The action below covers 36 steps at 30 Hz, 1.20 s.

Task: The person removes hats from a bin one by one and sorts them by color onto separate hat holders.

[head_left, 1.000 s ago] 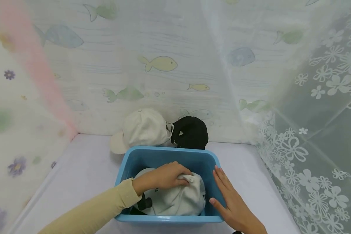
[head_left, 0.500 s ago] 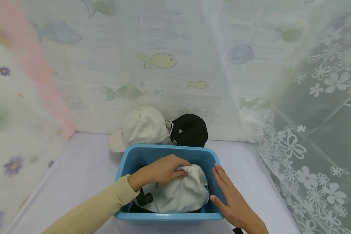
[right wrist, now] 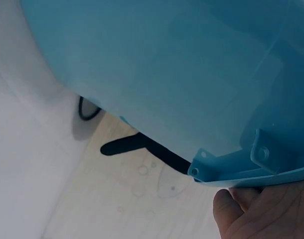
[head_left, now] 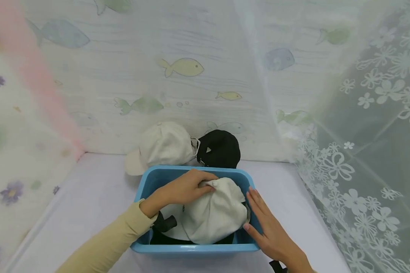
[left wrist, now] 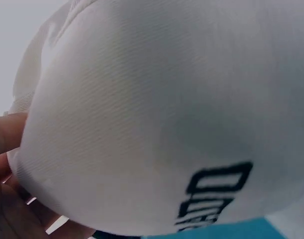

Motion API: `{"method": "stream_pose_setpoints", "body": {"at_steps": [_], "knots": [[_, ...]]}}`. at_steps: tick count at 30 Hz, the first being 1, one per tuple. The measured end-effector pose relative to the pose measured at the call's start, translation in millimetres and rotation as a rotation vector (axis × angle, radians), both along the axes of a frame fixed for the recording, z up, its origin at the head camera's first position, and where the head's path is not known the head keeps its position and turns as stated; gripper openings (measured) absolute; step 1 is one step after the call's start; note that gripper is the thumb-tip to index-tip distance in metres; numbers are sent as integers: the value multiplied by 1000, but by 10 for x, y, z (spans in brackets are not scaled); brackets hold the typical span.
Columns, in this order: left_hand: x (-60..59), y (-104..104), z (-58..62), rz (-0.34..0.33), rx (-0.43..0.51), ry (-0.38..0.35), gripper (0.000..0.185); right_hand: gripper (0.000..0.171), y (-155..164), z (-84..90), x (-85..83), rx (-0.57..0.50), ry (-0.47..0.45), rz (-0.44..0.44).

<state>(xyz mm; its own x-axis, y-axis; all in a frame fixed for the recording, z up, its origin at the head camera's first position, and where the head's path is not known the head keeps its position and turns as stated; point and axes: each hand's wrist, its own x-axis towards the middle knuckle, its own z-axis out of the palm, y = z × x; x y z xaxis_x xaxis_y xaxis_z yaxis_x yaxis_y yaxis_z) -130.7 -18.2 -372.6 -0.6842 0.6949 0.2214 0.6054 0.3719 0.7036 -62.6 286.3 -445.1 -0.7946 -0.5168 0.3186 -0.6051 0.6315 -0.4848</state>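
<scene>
My left hand [head_left: 186, 187] pinches the crown of a white cap [head_left: 216, 214] inside a blue plastic bin [head_left: 191, 248]. The left wrist view is filled by the cap's pale fabric [left wrist: 142, 99], with dark lettering low on it and my fingers [left wrist: 10, 132] at its left edge. My right hand [head_left: 271, 229] lies along the bin's right rim with straight fingers. From the right wrist, that hand [right wrist: 271, 211] touches the bin's blue wall [right wrist: 167, 74] at the rim. Beneath the white cap shows something black [head_left: 172, 240], its kind hidden.
Behind the bin, a cream cap [head_left: 167, 144] and a black cap [head_left: 220, 148] sit side by side against the fish-print curtain [head_left: 182, 67]. White cloth [head_left: 99, 182] covers the table. A flower-patterned sheer curtain [head_left: 379, 170] hangs on the right.
The white cap has risen and tilted in the bin, still pinched by my left hand, uncovering more of the black item below. My right hand stays on the rim. The head view has shifted slightly.
</scene>
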Motion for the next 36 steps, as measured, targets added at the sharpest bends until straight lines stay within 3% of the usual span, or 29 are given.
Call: {"method": "stream_pose_setpoints", "body": {"at_steps": [10, 16, 24, 36], "knots": [[19, -124, 170, 24, 57, 5, 27, 77, -20, -19, -30, 1, 15, -4], [23, -190, 220, 53, 84, -7, 28, 76, -37, -26, -10, -18, -4, -36], [18, -321, 256, 88, 199, -50, 26, 75, -45, -42, -19, -2, -16, -58], [-7, -537, 362, 139, 226, 52, 29, 77, -67, -57, -31, 60, 41, -68]]}}
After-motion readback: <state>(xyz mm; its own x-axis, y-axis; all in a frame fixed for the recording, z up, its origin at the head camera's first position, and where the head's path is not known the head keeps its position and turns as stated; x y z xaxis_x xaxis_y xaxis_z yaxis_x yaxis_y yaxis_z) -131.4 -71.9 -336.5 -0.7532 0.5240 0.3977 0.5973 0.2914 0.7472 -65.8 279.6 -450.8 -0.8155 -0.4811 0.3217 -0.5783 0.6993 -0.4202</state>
